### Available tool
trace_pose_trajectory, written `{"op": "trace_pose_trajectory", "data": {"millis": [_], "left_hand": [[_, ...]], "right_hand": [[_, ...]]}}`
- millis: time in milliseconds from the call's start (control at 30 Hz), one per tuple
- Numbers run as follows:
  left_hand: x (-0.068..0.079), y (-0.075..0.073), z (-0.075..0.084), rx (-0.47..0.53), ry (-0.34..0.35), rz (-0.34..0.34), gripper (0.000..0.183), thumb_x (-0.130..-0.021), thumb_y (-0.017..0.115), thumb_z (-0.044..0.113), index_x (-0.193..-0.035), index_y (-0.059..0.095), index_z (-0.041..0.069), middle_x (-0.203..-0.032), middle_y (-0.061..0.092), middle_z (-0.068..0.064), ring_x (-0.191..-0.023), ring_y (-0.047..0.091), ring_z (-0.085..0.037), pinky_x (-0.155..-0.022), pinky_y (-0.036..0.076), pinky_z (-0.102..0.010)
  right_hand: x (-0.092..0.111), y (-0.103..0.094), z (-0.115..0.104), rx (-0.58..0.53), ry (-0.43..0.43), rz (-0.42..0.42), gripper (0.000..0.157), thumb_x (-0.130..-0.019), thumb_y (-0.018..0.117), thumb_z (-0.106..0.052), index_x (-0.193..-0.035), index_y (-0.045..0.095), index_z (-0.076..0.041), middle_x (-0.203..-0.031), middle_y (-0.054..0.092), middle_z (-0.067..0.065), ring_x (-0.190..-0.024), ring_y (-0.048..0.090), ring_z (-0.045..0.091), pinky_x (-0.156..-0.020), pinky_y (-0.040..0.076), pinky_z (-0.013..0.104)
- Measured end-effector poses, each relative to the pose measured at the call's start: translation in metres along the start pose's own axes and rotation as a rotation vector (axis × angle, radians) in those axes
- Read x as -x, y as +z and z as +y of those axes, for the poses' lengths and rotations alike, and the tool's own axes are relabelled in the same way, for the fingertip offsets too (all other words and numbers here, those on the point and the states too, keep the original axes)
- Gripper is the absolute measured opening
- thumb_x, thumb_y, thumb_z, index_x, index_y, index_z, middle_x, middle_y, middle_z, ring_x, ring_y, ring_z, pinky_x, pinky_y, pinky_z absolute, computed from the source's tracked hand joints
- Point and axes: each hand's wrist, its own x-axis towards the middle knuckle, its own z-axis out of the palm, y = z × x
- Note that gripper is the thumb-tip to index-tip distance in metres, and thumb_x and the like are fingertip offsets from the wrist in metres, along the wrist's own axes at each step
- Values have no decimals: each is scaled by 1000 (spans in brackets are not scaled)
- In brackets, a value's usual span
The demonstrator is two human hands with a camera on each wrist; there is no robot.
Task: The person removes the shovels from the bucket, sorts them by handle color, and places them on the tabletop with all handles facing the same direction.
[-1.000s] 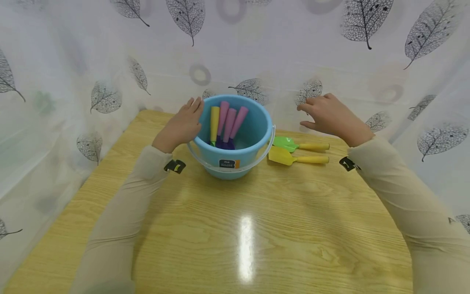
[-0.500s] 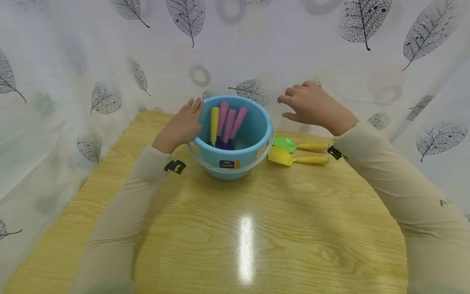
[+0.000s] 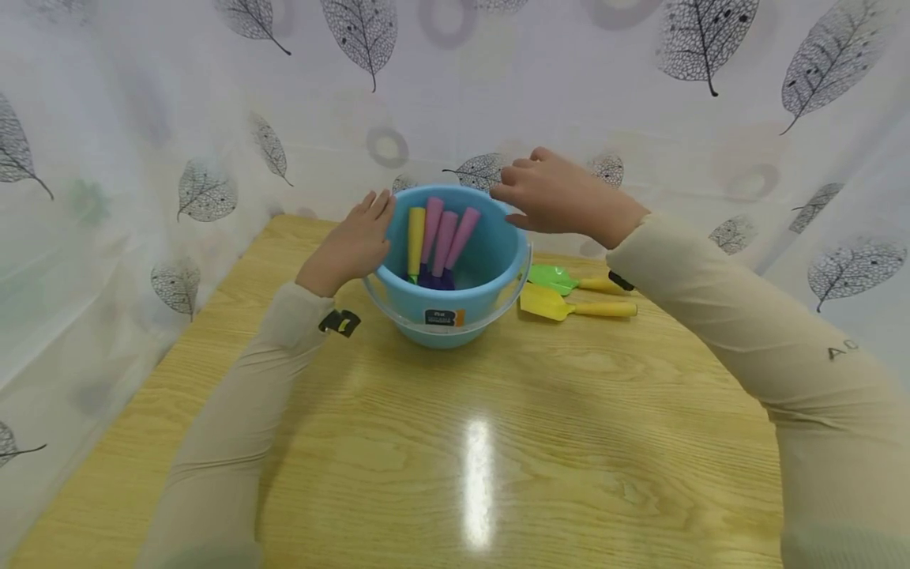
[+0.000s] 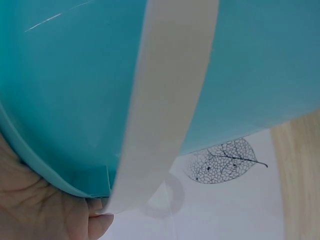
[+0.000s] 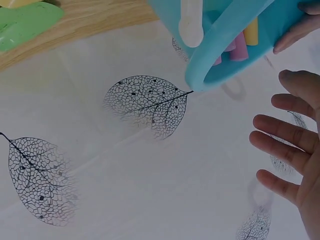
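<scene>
A light blue bucket (image 3: 483,304) stands near the back of the table. Four-fingers-together, my left hand (image 3: 353,241) lies along its left rim; the left wrist view shows the palm (image 4: 45,210) right at the rim, beside the white bail handle (image 4: 165,90). Inside the bucket lean tools with one yellow handle (image 3: 415,237) and three pink handles (image 3: 444,241); dark purple parts show at their lower ends. Over the right back rim hovers my right hand (image 3: 562,194), holding nothing. Its fingers (image 5: 280,132) are spread and loosely extended in the right wrist view.
Right of the bucket lie a green toy shovel (image 3: 553,278) and a yellow toy shovel (image 3: 543,302), both with yellow handles. The wooden table (image 3: 355,474) meets a white curtain (image 3: 306,79) printed with leaves at the back and sides.
My right hand has moved left, from above the shovels to over the bucket's right rim. The left hand and bucket have stayed where they were.
</scene>
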Motion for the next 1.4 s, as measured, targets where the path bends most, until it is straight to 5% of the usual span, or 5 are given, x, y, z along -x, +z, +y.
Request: {"op": "trace_pose_trajectory", "data": {"millis": [567,933,1167,1400], "left_hand": [[-1,3,-4,-7,8,11,61,-100,29,16,-148,-2,-6,-157,-6,-22,-145,-8,-38,-121,2,-47],[-2,3,-5,-15,3,9,62,-100,31,17,-148,-1,-6,-157,-5,-22,-145,-7,-38,-121,3,-48],[-2,3,-5,-12,10,14,62,-99,31,16,-148,0,-6,-157,-4,-22,-145,-7,-38,-121,3,-48],[-2,3,-6,-26,21,24,62,-99,31,16,-148,0,-7,-157,-4,-23,-145,-4,-40,-121,4,-48]], "right_hand": [[-56,-6,-25,85,-204,-70,37,-92,57,-23,-125,55,-7,-115,64,18,-107,59,33,-98,46,48],[-82,7,-35,79,-305,-54,29,-92,57,-19,-119,59,-8,-113,65,14,-104,60,29,-95,48,45],[-93,11,-44,71,-342,-59,25,-91,53,-11,-115,61,-7,-112,66,13,-103,61,27,-91,48,43],[-104,14,-48,81,-344,-138,32,-89,61,-21,-119,60,-8,-115,64,11,-107,59,27,-94,46,44]]}}
